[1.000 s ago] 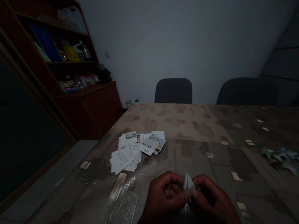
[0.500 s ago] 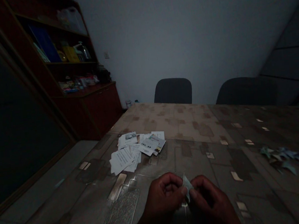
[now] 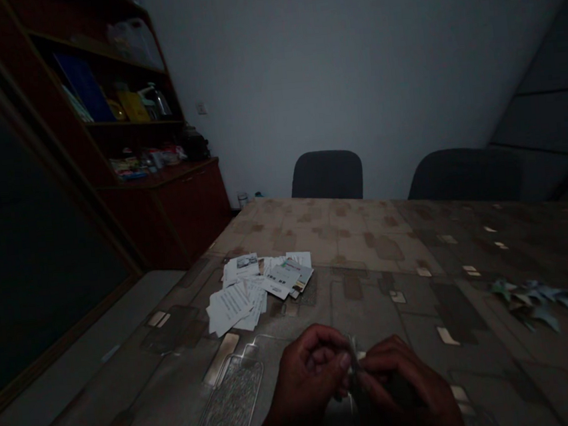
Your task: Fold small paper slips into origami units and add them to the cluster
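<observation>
Close to the table's near side, my left hand [image 3: 315,369] pinches a small folded piece of paper [image 3: 353,353] between thumb and fingertips. From the other side my right hand [image 3: 405,379] grips the same paper, its fingers curled and closed. The paper is seen nearly edge-on and lies mostly behind the fingers, so its folded shape is hard to make out. Beyond my left hand a loose pile of printed cards [image 3: 261,285] lies spread on the patterned tablecloth [image 3: 285,223]. Off to the right sits a cluster of small folded paper pieces [image 3: 548,301].
Two dark chairs [image 3: 327,174] stand at the table's far edge, against a pale wall. A reddish wooden cabinet [image 3: 191,212] with filled shelves rises at the left. The room is dim.
The paper has turned from showing a pale pointed face to nearly edge-on. My right hand's fingers have shifted on it, while the left hand stays almost in place.
</observation>
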The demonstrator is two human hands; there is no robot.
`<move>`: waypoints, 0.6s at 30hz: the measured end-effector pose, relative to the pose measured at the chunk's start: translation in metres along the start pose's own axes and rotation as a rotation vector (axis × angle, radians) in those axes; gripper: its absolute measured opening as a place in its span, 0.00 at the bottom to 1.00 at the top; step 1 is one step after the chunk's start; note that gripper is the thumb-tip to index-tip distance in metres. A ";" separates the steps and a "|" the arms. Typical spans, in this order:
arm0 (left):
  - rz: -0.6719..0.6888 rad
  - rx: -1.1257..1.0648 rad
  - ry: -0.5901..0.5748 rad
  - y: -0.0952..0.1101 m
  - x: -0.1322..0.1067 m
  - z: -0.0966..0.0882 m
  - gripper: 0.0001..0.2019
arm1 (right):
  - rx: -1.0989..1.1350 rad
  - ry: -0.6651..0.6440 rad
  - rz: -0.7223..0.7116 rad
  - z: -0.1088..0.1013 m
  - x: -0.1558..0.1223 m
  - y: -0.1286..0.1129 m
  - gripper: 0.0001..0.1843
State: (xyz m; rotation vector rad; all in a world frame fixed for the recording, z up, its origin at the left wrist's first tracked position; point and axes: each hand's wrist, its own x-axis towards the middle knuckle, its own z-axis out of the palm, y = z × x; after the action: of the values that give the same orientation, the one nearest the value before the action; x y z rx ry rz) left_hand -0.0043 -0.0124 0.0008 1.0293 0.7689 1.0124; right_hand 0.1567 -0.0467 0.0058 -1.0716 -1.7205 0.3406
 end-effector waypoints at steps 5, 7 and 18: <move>0.020 -0.030 -0.021 -0.001 0.000 -0.002 0.17 | -0.023 -0.016 -0.057 -0.002 0.001 0.000 0.07; 0.067 -0.013 -0.015 0.000 -0.001 -0.003 0.13 | -0.051 -0.014 -0.074 -0.004 0.002 0.000 0.07; 0.632 0.416 -0.059 0.020 -0.002 -0.006 0.08 | -0.149 0.045 -0.290 -0.011 0.006 -0.003 0.06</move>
State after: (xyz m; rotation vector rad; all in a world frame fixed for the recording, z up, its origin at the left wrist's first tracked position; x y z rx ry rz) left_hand -0.0164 -0.0093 0.0181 1.7208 0.6262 1.3778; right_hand 0.1646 -0.0465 0.0157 -0.9099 -1.8520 0.0050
